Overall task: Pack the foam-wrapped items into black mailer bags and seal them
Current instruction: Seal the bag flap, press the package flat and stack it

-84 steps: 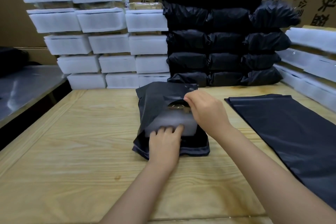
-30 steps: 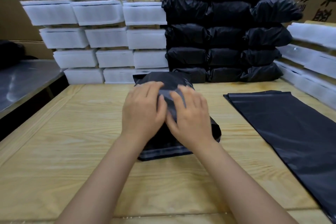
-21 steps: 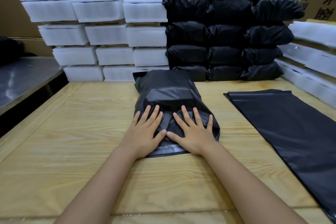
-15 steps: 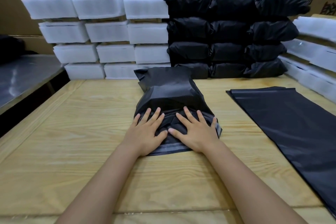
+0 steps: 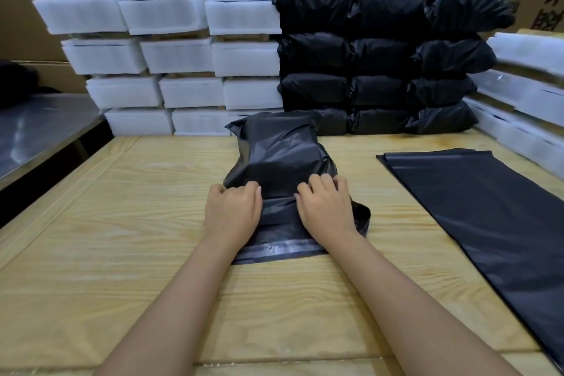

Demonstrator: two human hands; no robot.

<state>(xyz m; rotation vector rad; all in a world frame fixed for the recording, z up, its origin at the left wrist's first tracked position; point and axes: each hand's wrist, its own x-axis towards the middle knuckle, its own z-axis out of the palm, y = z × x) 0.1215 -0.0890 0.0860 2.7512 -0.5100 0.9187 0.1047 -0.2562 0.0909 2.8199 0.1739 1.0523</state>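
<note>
A black mailer bag (image 5: 283, 156) with a bulky item inside lies in the middle of the wooden table (image 5: 122, 223), its open end toward me. A grey adhesive strip (image 5: 283, 249) runs across the flap at the near edge. My left hand (image 5: 232, 210) and my right hand (image 5: 326, 210) sit side by side on the bag's near part. Their fingers are bent and dig into the plastic at the near edge of the bulge. The item itself is hidden by the bag.
Foam-wrapped items (image 5: 183, 55) are stacked at the back left, sealed black parcels (image 5: 375, 49) at the back centre. More foam-wrapped pieces (image 5: 525, 94) line the right edge. Flat empty mailer bags (image 5: 488, 207) lie on the right. A steel table (image 5: 36, 125) stands to the left.
The foam-wrapped item went fully into the bag. My hands pressed flat on the bag's near part; now their fingers have curled and grip the plastic at the bulge's edge.
</note>
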